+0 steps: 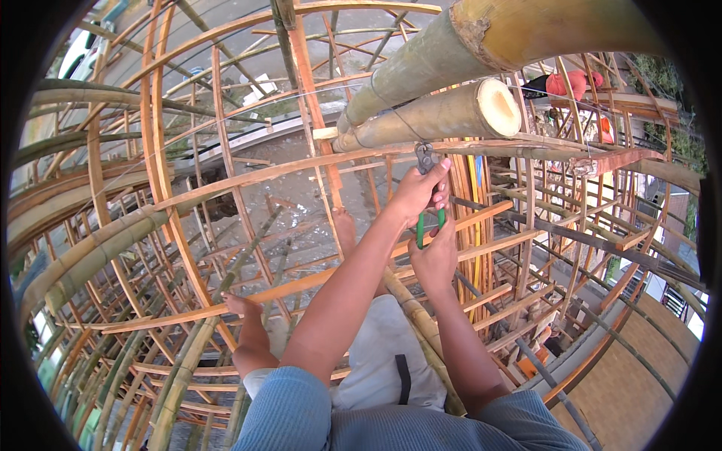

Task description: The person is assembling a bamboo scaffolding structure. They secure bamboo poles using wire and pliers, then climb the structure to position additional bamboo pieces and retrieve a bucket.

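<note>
A pair of pincers (426, 159) with dark metal jaws and green handles stands upright in front of me, jaws up. My left hand (418, 192) is closed around it just below the jaws. Lower down, my right hand (436, 254) is closed at the handle ends, its fingers partly hidden. The jaws sit at the underside of a thick cut bamboo pole (429, 120), beside a thin wire (407, 120) that runs over it. I cannot tell whether the jaws grip the wire. Above this pole lies a thicker bamboo pole (421, 64).
Lashed wooden strips (263, 174) and bamboo poles form a scaffold all round, with ground far below. My bare feet (242, 304) rest on narrow wooden rails. A person in a red top (565, 84) is at the far right. A wooden rail (301, 284) crosses below my arms.
</note>
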`<state>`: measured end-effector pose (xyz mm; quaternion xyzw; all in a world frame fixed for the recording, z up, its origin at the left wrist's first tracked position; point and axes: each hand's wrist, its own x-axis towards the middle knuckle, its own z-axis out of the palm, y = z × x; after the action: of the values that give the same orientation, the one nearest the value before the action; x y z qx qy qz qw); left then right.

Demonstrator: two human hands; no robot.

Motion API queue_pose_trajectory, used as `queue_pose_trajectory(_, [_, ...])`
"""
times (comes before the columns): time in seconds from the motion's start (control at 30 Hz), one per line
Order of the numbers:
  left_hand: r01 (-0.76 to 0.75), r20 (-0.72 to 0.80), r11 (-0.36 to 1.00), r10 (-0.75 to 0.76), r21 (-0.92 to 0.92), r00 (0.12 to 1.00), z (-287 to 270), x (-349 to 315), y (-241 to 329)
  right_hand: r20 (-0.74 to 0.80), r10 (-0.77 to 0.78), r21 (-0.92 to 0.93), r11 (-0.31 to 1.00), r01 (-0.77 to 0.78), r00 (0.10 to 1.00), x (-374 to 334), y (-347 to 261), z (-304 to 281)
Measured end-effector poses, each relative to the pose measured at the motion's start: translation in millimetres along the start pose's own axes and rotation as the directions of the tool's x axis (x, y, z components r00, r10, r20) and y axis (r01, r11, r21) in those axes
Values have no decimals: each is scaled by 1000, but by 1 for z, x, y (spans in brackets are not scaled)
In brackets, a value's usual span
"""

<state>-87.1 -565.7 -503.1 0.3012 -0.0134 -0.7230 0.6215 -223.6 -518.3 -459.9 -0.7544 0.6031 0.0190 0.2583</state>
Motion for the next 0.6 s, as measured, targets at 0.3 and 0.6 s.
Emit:
queue_pose_trajectory(0.3, [83,-206,996,-84,-16,975,22,-23,8,97,-38,75,997,30,995,-18,-5,-34])
queue_pose_trajectory(0.6, [90,-231,990,-63,107,971,15,-22,15,101,23,30,999,-27,995,-9,-12,-16])
